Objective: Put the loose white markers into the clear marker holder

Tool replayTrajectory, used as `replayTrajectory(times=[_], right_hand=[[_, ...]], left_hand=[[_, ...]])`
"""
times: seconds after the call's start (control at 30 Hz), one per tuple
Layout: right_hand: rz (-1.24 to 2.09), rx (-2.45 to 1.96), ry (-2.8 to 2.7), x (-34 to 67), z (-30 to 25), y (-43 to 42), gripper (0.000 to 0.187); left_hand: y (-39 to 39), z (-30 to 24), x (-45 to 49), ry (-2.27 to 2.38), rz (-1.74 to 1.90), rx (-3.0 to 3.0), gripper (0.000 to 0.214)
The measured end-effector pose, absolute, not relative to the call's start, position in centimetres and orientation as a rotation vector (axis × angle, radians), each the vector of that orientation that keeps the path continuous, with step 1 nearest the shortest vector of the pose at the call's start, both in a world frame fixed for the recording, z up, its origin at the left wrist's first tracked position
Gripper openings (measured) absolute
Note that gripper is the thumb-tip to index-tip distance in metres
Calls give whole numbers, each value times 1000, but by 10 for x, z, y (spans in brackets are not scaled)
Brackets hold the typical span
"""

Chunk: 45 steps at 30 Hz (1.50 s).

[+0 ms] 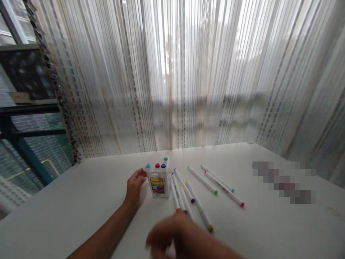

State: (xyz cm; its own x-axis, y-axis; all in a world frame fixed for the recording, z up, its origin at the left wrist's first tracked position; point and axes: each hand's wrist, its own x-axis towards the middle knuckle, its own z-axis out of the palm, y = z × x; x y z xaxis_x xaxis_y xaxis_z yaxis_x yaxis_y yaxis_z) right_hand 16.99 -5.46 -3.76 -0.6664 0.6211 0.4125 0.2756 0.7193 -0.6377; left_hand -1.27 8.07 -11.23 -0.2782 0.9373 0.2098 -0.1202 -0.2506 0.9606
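A clear plastic marker box (158,185) stands upright on the white table, with several markers in it whose teal, red, blue and green ends show at the top. My left hand (135,182) is at the box's left side, its bent fingers against the wall and partly behind it. Low in the view, my right hand (179,235) is blurred, with curled fingers, in front of a group of loose white markers (198,205). It covers the near ends of some of them. Whether it holds anything cannot be made out.
Farther right lie a green-ended marker (202,180), a teal-ended marker (217,178) and a pink-ended marker (224,189). A pixelated patch (283,182) hides something on the right of the white table (269,230). Behind the table hangs a striped sheer curtain (185,90).
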Motion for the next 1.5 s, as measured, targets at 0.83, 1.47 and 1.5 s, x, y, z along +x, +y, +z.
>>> replayTrajectory(times=[0.83, 1.47, 1.5], right_hand=[[300, -1694, -2203, 214, -95, 64, 23], [359, -1679, -2136, 216, -97, 65, 25], [356, -1679, -2135, 216, -97, 66, 25]], left_hand=[[60, -122, -8, 815, 1302, 1391, 63], [61, -124, -7, 908, 1169, 1548, 61], [60, -123, -7, 915, 1167, 1550, 61]])
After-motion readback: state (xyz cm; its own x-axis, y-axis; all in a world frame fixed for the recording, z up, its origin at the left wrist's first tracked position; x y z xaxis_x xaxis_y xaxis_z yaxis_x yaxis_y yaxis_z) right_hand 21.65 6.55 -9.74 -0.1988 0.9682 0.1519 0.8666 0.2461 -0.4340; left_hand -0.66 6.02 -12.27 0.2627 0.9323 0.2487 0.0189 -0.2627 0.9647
